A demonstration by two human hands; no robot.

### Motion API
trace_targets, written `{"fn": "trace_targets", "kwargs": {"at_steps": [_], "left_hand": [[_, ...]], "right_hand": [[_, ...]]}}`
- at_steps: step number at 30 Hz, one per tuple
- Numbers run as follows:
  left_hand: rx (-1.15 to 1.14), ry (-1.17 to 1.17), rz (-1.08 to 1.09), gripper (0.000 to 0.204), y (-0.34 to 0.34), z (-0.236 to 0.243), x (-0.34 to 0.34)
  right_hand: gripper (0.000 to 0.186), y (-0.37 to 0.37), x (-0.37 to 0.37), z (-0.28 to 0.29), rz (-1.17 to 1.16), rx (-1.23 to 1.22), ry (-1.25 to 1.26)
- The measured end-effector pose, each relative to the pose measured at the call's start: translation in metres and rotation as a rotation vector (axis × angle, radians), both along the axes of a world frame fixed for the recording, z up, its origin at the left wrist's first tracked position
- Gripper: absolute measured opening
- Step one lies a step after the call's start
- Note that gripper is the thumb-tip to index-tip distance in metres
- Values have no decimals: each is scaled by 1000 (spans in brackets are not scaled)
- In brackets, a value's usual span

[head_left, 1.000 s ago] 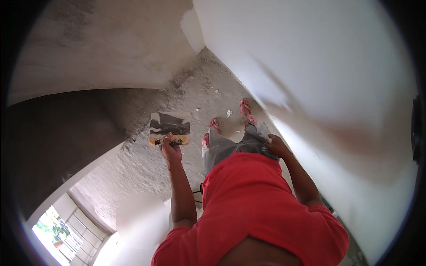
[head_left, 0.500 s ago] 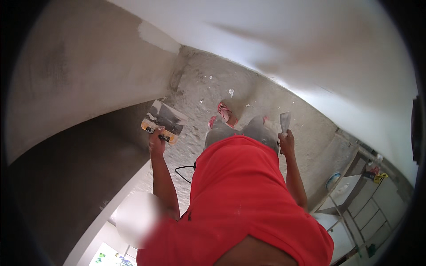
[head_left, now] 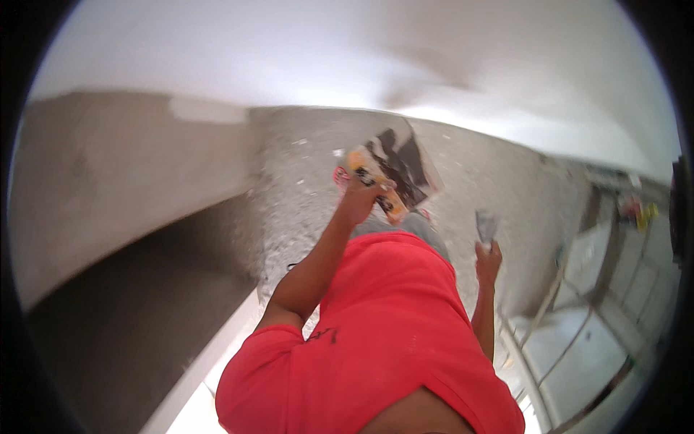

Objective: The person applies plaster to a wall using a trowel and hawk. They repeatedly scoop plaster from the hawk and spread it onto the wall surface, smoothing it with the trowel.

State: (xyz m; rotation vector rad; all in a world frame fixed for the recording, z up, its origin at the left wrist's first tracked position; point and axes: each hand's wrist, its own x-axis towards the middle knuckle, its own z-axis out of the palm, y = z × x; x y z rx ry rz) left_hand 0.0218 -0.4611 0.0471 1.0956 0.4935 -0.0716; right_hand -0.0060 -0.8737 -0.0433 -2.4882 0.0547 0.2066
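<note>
My left hand (head_left: 359, 201) is closed around the orange-and-black handle of a wide putty spatula (head_left: 406, 165). Its broad blade carries dark and pale smears and is held out in front of my body, above my feet. Off to the right, my right hand (head_left: 489, 265) grips a small putty knife (head_left: 486, 226), blade pointing away from me. The fingers wrap its handle and hide most of it. Neither blade appears to touch the wall.
A smooth white wall (head_left: 303, 65) runs across the far side. Bare grey wall (head_left: 130, 159) with a pale patch and a dark opening (head_left: 152, 289) are on the left. Metal scaffold framing (head_left: 538, 311) stands at right. White specks dot the rough floor (head_left: 289, 173).
My left hand has swung the wide spatula rightward, from the left side to in front of me. My view has turned, and the right hand with its putty knife sits slightly lower and further right.
</note>
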Motion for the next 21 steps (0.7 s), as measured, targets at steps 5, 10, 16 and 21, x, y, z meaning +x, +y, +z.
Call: {"fn": "trace_targets", "kwargs": {"at_steps": [5, 10, 16, 21], "left_hand": [[-404, -46, 74, 42, -85, 46, 60], [-475, -15, 2, 47, -71, 84, 43], [156, -417, -444, 42, -21, 12, 83], [352, -345, -737, 21, -2, 30, 99]], "right_hand": [[31, 1, 56, 138, -211, 134, 196], [34, 91, -1, 230, -283, 101, 100], [36, 172, 14, 188, -516, 185, 141], [42, 189, -3, 153, -605, 115, 103]]}}
